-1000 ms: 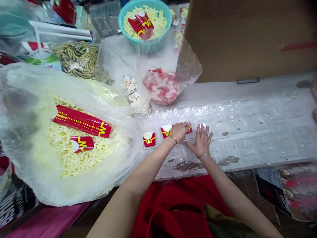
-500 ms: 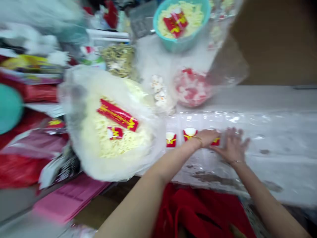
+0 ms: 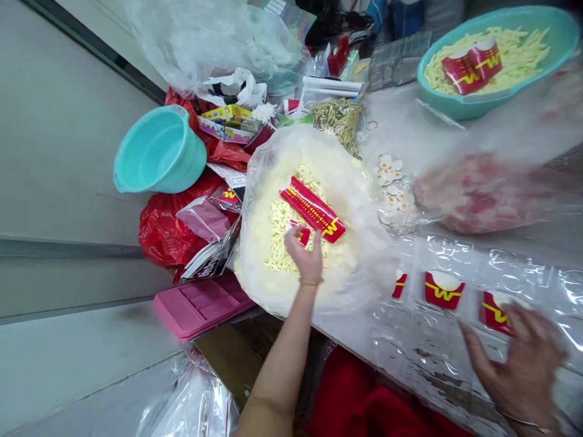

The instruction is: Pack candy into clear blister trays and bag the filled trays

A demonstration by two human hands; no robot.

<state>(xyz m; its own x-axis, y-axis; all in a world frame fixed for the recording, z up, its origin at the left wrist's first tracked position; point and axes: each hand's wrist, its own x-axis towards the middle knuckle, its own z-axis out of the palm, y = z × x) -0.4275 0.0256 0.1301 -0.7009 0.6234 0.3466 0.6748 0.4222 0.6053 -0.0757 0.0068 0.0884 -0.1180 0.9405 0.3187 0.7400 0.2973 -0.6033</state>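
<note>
Pale wall (image 3: 77,152) stands left of the translucent bag (image 3: 257,273). Over the bag, your left hand (image 3: 308,260), fingers parted, frames a small red fry carton (image 3: 304,234), contact unclear; likely light, slick, bendable: pinch its sides. Right of the bag, your right hand (image 3: 523,358) splays beside a trayed carton (image 3: 492,312).

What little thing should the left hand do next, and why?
Perhaps gently pinch the small red fries carton. The left hand has its thumb and fingers spread right around it, seemingly not closed on it, and the carton lies loose on the pale strips. The right hand is over at a similar carton on the clear plastic sheet.
</note>
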